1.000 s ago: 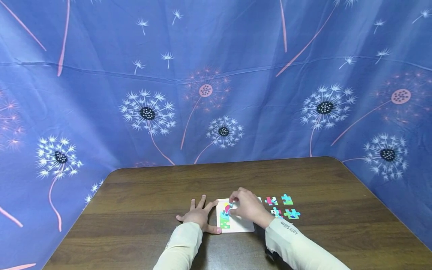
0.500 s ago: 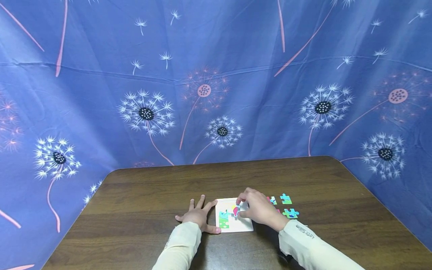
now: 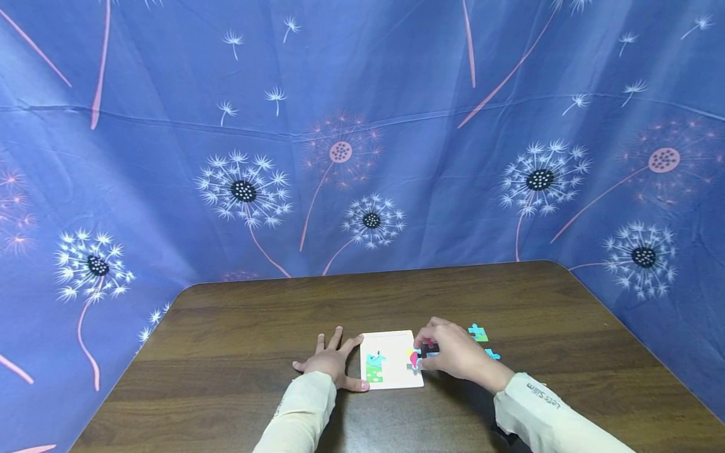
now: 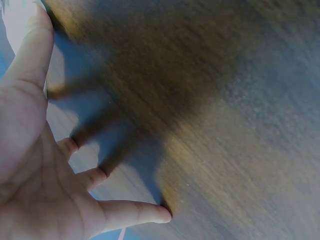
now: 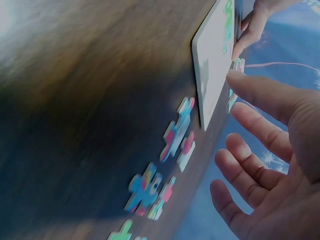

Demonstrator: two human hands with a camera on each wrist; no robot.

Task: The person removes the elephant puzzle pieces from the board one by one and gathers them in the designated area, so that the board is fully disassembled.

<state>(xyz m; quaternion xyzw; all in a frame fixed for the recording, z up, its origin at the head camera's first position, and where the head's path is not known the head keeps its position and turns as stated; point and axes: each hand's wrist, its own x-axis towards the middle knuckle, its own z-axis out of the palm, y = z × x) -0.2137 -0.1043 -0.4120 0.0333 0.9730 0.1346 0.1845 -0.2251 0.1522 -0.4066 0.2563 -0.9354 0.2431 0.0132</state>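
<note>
A white puzzle board (image 3: 396, 376) lies on the wooden table, with joined green and blue pieces (image 3: 374, 369) at its lower left. My left hand (image 3: 328, 363) rests with fingers spread, its thumb and index finger touching the board's left edge. My right hand (image 3: 461, 353) pinches a pink and yellow puzzle piece (image 3: 413, 359) above the board's right edge. In the right wrist view that piece (image 5: 240, 64) shows partly behind the thumb. The left wrist view shows the left palm (image 4: 45, 185), fingertips down on the table.
Several loose puzzle pieces lie right of the board, among them a blue-green one (image 3: 477, 333); the right hand hides some. The right wrist view shows more, including a blue one with an eye (image 5: 143, 190). A blue dandelion-print cloth (image 3: 362, 126) hangs behind the table (image 3: 272, 314).
My right hand has lifted the pink and yellow piece away from the joined pieces and carried it right to the board's edge. The left hand stays in place.
</note>
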